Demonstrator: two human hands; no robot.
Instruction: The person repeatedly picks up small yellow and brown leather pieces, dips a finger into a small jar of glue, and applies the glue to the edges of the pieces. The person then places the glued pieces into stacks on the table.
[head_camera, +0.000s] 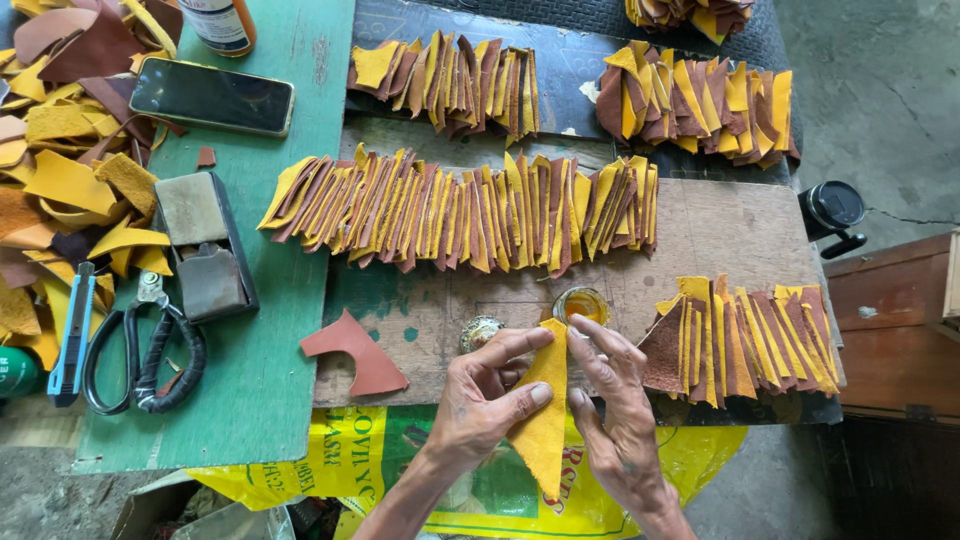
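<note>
Hands, left (480, 395) and right (615, 400), grip a yellow leather piece (543, 420) above the worn wooden board (440, 310).

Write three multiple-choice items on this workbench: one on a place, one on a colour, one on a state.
1. Where does the black smartphone lie?
A. on the green board
B. on the concrete floor
C. under the scissors

2. What colour is the pointed leather piece held by both hands?
A. blue
B. mustard yellow
C. white

3. How is the small round glass jar of amber liquid?
A. capped
B. overturned
C. open, upright

Answers: 1 A, the phone rests on green wood; 2 B, the left hand and right hand pinch a yellow piece; 3 C, the liquid shows from above.
</note>
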